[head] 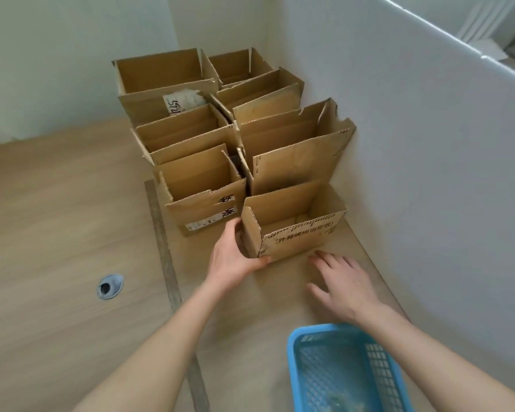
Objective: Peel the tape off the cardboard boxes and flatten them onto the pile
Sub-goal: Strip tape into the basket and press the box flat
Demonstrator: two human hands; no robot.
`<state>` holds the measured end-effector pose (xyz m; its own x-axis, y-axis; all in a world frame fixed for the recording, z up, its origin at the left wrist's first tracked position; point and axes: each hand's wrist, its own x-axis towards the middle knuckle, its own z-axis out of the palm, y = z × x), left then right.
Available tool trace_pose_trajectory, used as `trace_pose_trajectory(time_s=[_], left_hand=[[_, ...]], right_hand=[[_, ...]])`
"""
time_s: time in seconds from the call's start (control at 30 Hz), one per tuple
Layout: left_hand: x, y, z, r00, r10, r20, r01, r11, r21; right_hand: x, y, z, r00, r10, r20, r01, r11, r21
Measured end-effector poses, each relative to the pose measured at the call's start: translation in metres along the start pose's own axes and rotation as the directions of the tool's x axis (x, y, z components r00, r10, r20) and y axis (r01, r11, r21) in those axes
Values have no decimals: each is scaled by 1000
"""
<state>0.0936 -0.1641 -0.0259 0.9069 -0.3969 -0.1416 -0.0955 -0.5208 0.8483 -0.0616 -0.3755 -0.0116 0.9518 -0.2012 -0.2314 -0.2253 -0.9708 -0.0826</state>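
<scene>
Left hand [235,260] grips nearest box's [295,224] corner; right hand [344,282] hovers, fingers spread, empty; next, probably lift it to find tape.

The blue basket [348,370] is cut off by the bottom edge, and what lies in it is too blurred to tell. The left hand [232,257] has its fingers hidden behind the side of the nearest box [292,224]. The printing on that box and the labels on the box beside it [208,203] cannot be read. The rear boxes [167,75] hide their own floors.
</scene>
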Motion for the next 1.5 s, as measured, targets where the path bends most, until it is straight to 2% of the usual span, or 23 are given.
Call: trace_pose_trajectory(time_s=[0.2, 0.33, 0.4, 0.6, 0.67, 0.83, 0.97, 1.07, 1.17, 1.27, 1.33, 1.4, 1.5], left_hand=[[-75, -21, -92, 998, 8, -66, -8, 1000, -9], [-142, -29, -162, 991, 0, -137, -12, 996, -89], [-177, -31, -200, 983, 17, -181, -38, 993, -113], [-272, -36, -296, 962, -7, -272, -40, 985, -166], [-294, -40, -317, 954, -8, -299, -44, 985, -168], [-330, -55, -333, 967, 20, -252, -63, 984, -164], [-349, -69, -327, 938, 2, -348, -62, 985, -160], [-366, -76, -317, 932, -31, -362, -41, 981, -189], [-385, -85, -301, 947, -23, -321, 0, 997, -72], [-401, -98, -281, 977, 43, -209, -9, 988, 157], [-405, -112, -267, 993, 34, -117, 3, 954, 300], [-408, -126, -254, 997, -22, -70, 46, 930, 364], [-409, -139, -238, 993, -88, -77, 112, 906, 407]], right_hand=[[-37, -75, -22, 992, 18, -122, -17, 1000, 5], [-73, -145, -47, 959, 118, -259, -57, 971, 233], [-92, -184, -58, 953, 92, -290, 15, 937, 348], [-141, -290, -88, 912, -5, -410, 243, 812, 530], [-152, -315, -96, 905, -36, -424, 284, 793, 539], [-176, -351, -102, 901, -78, -427, 302, 819, 488], [-196, -359, -95, 922, -39, -385, 259, 800, 542], [-209, -362, -81, 931, 47, -363, 193, 778, 597], [-219, -359, -64, 928, 169, -333, 76, 787, 612], [-227, -356, -45, 949, 230, -214, -56, 794, 605], [-233, -353, -29, 964, 224, -143, -100, 805, 585], [-239, -347, -12, 979, 192, -76, -111, 800, 589], [-252, -335, 13, 999, 35, 29, -45, 756, 653]])
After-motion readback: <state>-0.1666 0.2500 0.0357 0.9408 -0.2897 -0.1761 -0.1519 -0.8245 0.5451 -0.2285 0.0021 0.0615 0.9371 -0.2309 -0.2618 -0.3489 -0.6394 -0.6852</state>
